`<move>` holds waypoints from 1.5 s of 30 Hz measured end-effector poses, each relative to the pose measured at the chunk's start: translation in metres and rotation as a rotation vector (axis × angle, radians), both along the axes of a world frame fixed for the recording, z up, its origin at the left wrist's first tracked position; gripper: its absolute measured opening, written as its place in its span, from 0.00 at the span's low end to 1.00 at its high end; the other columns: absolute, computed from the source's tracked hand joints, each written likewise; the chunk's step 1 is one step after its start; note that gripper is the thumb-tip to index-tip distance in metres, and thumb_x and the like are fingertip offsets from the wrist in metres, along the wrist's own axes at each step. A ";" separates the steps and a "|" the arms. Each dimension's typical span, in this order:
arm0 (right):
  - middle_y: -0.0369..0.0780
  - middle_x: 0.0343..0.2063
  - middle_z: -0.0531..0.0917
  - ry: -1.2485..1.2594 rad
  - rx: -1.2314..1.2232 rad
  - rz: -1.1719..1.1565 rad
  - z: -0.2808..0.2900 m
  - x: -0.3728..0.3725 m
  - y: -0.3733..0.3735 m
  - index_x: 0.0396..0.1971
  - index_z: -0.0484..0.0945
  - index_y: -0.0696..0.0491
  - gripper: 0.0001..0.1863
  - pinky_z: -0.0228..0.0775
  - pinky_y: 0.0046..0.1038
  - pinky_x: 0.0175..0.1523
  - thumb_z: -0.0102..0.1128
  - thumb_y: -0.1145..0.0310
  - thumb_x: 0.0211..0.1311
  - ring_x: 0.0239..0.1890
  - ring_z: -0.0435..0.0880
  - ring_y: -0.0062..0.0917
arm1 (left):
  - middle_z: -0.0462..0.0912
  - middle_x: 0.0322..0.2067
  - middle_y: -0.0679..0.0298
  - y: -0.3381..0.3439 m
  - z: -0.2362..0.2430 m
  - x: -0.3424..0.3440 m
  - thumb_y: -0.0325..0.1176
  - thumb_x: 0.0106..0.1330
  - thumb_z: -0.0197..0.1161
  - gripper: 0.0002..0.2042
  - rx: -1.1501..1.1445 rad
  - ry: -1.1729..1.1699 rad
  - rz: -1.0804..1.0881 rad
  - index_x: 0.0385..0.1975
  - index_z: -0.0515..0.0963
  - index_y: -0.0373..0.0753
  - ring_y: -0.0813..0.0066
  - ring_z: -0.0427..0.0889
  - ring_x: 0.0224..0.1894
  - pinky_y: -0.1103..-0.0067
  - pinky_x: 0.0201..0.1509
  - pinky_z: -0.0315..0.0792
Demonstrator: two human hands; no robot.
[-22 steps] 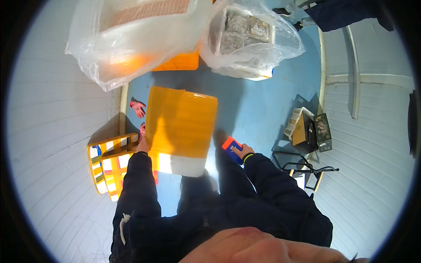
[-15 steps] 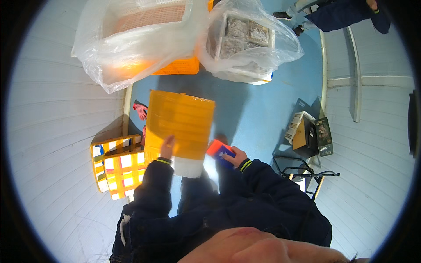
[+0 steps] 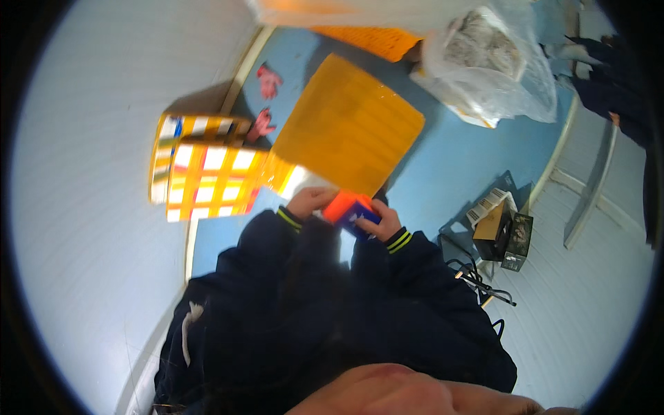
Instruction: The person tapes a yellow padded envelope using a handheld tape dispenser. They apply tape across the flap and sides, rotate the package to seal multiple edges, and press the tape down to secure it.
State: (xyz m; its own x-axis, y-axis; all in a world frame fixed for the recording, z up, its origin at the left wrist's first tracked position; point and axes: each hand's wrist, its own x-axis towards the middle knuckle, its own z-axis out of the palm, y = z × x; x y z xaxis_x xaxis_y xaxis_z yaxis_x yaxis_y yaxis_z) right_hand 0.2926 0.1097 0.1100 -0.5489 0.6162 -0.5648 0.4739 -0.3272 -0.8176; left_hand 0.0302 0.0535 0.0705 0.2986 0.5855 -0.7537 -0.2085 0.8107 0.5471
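A large box [image 3: 349, 124] wrapped in yellow tape stands on the floor in front of me, with a white patch showing at its near left side. My right hand [image 3: 384, 223] is closed around an orange-and-blue tape dispenser [image 3: 360, 213], held by its blue part. The dispenser is at the box's near edge. Beside its orange end, my left hand [image 3: 309, 202] has its fingers bent together next to the white patch. What those fingers grip is too blurred to make out.
Boxes with yellow tape strips [image 3: 214, 181] stand by the left wall, near pink gloves [image 3: 268, 81]. Beyond are an orange crate [image 3: 377, 40] and a plastic-bagged container [image 3: 484, 48]. Black cartons [image 3: 492, 236] and a folding stool [image 3: 477, 277] sit right; another person [image 3: 612, 90] is far right.
The box appears turned and farther up the view, which has itself shifted. My left hand has left the box's side and come close to the tape dispenser, still in my right hand.
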 end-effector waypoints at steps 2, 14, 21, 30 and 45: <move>0.45 0.34 0.84 -0.032 -0.002 0.042 -0.005 -0.030 -0.004 0.49 0.76 0.56 0.30 0.75 0.29 0.44 0.70 0.53 0.50 0.36 0.85 0.33 | 0.82 0.39 0.66 -0.020 -0.005 -0.022 0.41 0.71 0.54 0.17 -0.036 -0.160 0.178 0.49 0.76 0.34 0.79 0.80 0.39 0.82 0.47 0.73; 0.49 0.32 0.84 -0.539 0.031 0.213 -0.011 -0.099 0.015 0.40 0.78 0.59 0.34 0.75 0.35 0.42 0.64 0.39 0.49 0.35 0.84 0.40 | 0.78 0.27 0.74 0.011 -0.109 -0.207 0.42 0.67 0.61 0.12 -0.030 0.448 0.363 0.37 0.81 0.40 0.86 0.74 0.26 0.85 0.30 0.68; 0.48 0.31 0.84 -0.583 -0.035 0.133 -0.003 -0.072 0.000 0.42 0.78 0.56 0.33 0.75 0.38 0.42 0.64 0.40 0.50 0.35 0.84 0.42 | 0.77 0.23 0.71 0.009 -0.186 -0.191 0.39 0.68 0.60 0.09 -0.039 0.244 0.496 0.32 0.80 0.40 0.83 0.74 0.23 0.84 0.26 0.66; 0.54 0.37 0.83 -0.957 -0.103 0.156 -0.089 0.054 -0.040 0.42 0.78 0.57 0.37 0.72 0.42 0.48 0.57 0.34 0.52 0.43 0.82 0.49 | 0.81 0.44 0.58 0.006 -0.182 -0.157 0.40 0.64 0.63 0.18 0.209 1.006 0.345 0.49 0.75 0.37 0.69 0.79 0.43 0.75 0.50 0.72; 0.39 0.30 0.80 -0.094 -0.199 -0.149 0.014 0.023 -0.033 0.39 0.76 0.58 0.20 0.72 0.24 0.41 0.70 0.62 0.52 0.33 0.78 0.19 | 0.81 0.37 0.68 -0.010 -0.006 0.030 0.40 0.70 0.57 0.15 -0.011 -0.200 -0.078 0.45 0.79 0.34 0.81 0.77 0.41 0.84 0.47 0.70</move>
State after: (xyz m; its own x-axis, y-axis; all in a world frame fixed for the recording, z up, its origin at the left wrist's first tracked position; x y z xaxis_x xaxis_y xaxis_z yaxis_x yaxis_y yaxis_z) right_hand 0.3158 0.0771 0.1236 -0.3998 0.5581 -0.7271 0.4798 -0.5485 -0.6848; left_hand 0.0603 0.0430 0.0647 0.4873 0.5465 -0.6811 -0.2487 0.8345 0.4917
